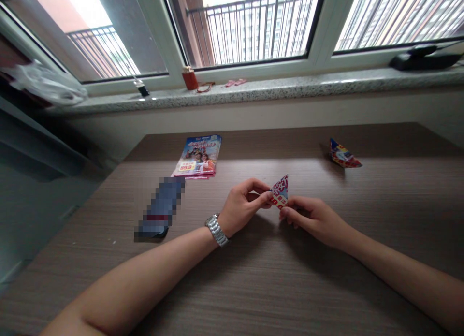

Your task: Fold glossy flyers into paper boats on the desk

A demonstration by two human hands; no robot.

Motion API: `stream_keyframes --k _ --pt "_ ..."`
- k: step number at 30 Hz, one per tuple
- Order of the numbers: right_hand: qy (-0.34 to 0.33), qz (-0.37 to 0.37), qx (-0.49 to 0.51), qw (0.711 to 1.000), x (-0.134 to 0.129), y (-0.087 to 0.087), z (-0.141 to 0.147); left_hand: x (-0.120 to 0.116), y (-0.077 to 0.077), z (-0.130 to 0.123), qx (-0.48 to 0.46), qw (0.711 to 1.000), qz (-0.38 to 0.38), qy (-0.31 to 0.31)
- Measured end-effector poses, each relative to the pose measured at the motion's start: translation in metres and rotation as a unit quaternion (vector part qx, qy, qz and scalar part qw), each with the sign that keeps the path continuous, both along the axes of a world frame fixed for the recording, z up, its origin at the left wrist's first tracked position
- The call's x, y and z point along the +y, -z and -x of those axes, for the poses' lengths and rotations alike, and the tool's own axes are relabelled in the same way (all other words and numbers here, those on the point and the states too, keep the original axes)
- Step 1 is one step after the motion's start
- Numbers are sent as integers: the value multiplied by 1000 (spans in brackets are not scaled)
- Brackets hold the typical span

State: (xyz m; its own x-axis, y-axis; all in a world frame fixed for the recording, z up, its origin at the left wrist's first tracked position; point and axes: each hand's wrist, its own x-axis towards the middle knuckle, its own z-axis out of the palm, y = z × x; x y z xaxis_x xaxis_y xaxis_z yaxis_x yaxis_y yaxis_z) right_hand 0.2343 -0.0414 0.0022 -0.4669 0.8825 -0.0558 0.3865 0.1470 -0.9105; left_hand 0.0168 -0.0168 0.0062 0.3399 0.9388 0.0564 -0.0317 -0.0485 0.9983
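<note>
A small folded paper, printed in red, white and yellow, is held up above the brown table between my hands. My left hand, with a silver watch on its wrist, pinches the paper's left corner between thumb and fingers. At the lower right corner, my right hand grips the same paper with its thumb and fingertips. The paper has a triangular outline with its point upward. Farther back on the right lies a folded paper boat in blue, red and yellow.
A stack of colourful flyers lies at the back left of the table. Nearer me is a dark, pixelated flat object. Behind the table, a granite windowsill holds a red lighter-like item and a black device.
</note>
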Motion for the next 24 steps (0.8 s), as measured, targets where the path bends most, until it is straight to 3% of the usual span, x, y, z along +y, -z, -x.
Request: stream_keyframes --k 24 --pt "-14 -7 3 1000 0 2 -2 0 -1 0 -5 1000 3 10"
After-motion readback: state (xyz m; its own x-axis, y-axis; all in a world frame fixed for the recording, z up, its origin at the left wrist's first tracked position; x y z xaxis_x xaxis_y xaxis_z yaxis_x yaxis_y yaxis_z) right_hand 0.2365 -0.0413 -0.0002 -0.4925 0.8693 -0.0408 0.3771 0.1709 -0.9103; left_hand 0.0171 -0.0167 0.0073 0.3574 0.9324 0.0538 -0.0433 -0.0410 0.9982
